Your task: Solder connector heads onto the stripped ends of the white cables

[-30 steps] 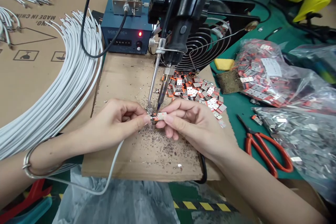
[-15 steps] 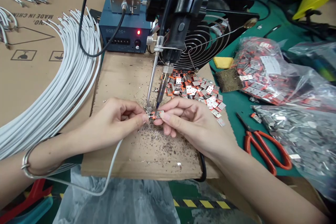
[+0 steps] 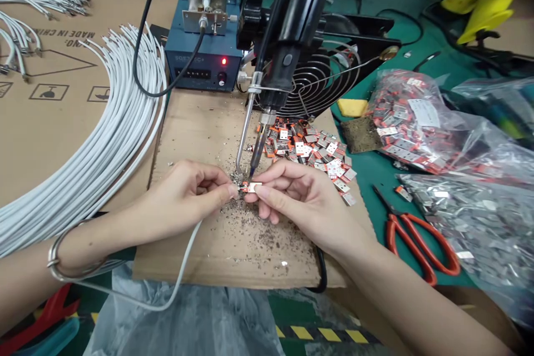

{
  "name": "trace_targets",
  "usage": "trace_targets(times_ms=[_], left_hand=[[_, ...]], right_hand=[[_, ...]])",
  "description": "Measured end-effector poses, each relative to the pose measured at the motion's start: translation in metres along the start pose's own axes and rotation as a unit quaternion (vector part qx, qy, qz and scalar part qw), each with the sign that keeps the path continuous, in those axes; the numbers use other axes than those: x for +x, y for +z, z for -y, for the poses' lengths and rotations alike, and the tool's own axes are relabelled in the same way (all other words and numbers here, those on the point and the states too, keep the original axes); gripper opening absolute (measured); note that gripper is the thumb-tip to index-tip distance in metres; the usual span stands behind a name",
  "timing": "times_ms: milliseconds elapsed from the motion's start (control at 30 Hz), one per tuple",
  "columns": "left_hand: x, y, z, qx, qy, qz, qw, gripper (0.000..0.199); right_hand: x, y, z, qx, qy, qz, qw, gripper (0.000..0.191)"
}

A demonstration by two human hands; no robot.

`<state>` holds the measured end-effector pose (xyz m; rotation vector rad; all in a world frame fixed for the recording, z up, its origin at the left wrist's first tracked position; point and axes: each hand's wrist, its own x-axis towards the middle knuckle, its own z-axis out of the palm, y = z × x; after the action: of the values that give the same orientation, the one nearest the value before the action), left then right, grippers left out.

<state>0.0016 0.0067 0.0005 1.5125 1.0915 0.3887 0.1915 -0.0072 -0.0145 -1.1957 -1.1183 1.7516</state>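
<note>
Left hand point(image 3: 200, 192): pinching white cable point(image 3: 186, 256)
Right hand point(image 3: 304, 197): gripping metal connector point(image 3: 255, 187) below iron tip point(image 3: 254, 162)
Connector pile point(image 3: 299, 148): by right edge of cardboard point(image 3: 200, 128)

My left hand point(image 3: 198, 192) pinches a white cable point(image 3: 186, 256); my right hand point(image 3: 304, 200) holds a small connector point(image 3: 254, 187) just beneath the soldering iron point(image 3: 277, 80).

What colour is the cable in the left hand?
The cable is whitish grey, clearest in the head view.
</note>
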Motion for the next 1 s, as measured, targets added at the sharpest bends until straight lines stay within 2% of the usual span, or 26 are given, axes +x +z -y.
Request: trace_targets(times_ms=[267,533,1000], left_hand=[[-0.0001,-0.0019,-0.0026,0.0,-0.012,0.025,1.0,0.024],[-0.0015,-0.0001,-0.006,-0.007,-0.021,0.017,1.0,0.022],[-0.0015,-0.0007,-0.0057,-0.02,-0.018,0.02,0.999,0.023]], right_hand=[[0.0001,0.0009,0.0015,0.003,-0.003,-0.002,1.0,0.022],[-0.0015,0.0002,0.0002,-0.003,-0.025,0.003,1.0,0.015],[-0.0014,-0.0022,0.0006,0.012,-0.004,0.012,1.0,0.018]])
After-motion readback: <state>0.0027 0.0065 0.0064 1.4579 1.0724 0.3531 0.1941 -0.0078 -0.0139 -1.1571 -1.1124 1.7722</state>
